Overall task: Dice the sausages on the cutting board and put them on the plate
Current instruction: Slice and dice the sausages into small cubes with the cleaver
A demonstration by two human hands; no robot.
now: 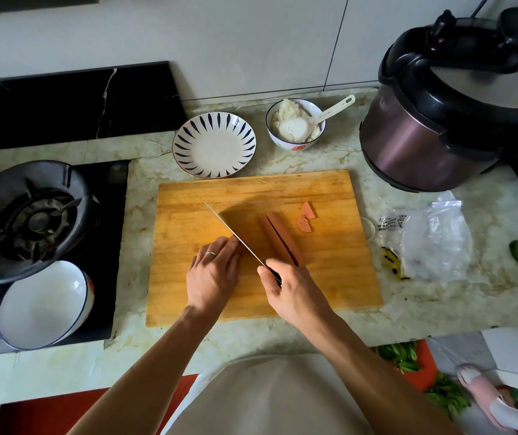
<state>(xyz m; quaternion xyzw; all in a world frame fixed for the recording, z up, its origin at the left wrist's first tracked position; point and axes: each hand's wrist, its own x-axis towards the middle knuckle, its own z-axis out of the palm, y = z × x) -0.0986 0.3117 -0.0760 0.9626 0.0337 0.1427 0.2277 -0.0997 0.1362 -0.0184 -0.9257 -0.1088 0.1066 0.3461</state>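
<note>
We see a sausage point(282, 238) split lengthwise, lying near the middle of the wooden cutting board point(330, 277), with two small cut pieces point(307, 216) just beyond it. Our right hand point(286, 287) grips the knife point(235, 235) by its handle, blade slanting left across the board. Our left hand point(213, 271), ring on one finger, presses curled fingers down beside the blade; what lies beneath them we cannot tell. Behind the board sits the striped plate point(188, 146), a rice bowl point(295, 124) beside it.
</note>
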